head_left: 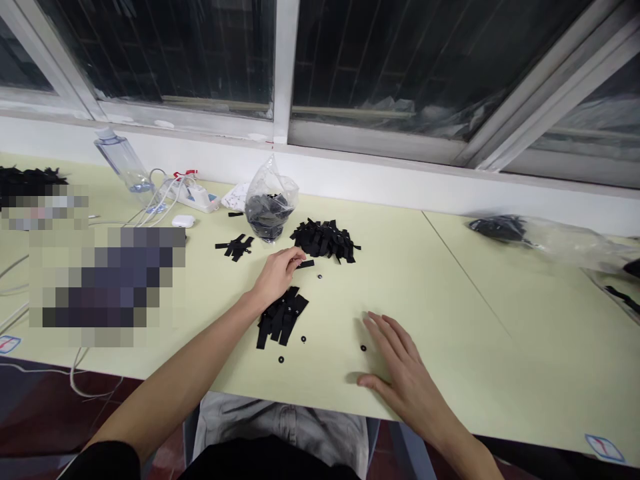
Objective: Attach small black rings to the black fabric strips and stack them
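My left hand (277, 272) reaches forward over the pale green table (450, 300), its fingers pinched on a single black strip (306, 264). Just below its wrist lies a small pile of black strips (281, 316). A bigger heap of black strips (325, 240) sits right beyond the fingertips. My right hand (403, 373) lies flat on the table with the fingers stretched out and nothing in it. A small black ring (363, 348) lies beside its fingertips, and two more black rings (303, 339) sit near the front pile.
A clear plastic bag (270, 203) of black pieces stands behind the heap, with a few loose strips (236, 246) to its left. A water bottle (123, 160), a power strip (197, 195) with cables and a white case sit at back left. Another plastic bag (545, 240) lies at right.
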`<state>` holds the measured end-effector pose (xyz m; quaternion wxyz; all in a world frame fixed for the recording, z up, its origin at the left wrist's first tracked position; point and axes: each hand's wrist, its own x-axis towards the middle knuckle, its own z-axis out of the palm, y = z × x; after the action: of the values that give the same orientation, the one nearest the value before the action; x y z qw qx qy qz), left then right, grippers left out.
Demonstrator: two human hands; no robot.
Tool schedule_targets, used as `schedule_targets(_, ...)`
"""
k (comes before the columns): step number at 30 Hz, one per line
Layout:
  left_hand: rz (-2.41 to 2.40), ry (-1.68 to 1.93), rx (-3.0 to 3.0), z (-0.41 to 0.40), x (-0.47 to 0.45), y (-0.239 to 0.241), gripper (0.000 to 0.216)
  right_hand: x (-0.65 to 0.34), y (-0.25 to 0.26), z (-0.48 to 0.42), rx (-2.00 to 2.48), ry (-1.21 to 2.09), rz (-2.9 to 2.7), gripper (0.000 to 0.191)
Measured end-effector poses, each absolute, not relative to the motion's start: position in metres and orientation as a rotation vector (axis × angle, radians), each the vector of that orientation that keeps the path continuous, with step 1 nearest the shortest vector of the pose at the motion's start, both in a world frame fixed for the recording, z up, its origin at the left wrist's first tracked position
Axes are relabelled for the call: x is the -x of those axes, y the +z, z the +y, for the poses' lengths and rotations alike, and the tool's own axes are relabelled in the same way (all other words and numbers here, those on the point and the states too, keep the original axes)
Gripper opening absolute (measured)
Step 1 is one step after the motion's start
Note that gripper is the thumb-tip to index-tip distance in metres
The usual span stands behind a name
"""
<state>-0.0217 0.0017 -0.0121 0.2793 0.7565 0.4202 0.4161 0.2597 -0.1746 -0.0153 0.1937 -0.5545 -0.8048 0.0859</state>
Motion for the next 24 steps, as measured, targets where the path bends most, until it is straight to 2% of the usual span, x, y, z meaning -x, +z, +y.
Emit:
schedule_targets(5,1.089,1.122,-1.989,-0.002,0.018,-0.012,0.015,-0.27,-0.03,-0.172,1.588,0.225,-2.097,0.037)
schedule_targets(8,1.115,1.131,-2.001,-0.002,0.02,-0.01,0.014,-0.264,-0.027,-0.16,1.54,0.331,-2.104,0.022)
schedule_targets(12,1.139,1.157,-2.012,-0.001,0.022,-0.008,0.015,-0.252,-0.019,-0.145,1.569,0.46,-2.024,0.019)
schedule_targets(19,1.09,1.121,-2.128,0.001,0.023,-0.012,0.034,-0.229,-0.009,-0.086,1.717,0.665,-1.952,0.028)
schedule_targets(24,1.113,1.121,-2.112,0.005,0.024,-0.014,0.042,-0.203,-0.009,-0.05,1.617,0.694,-1.938,0.034)
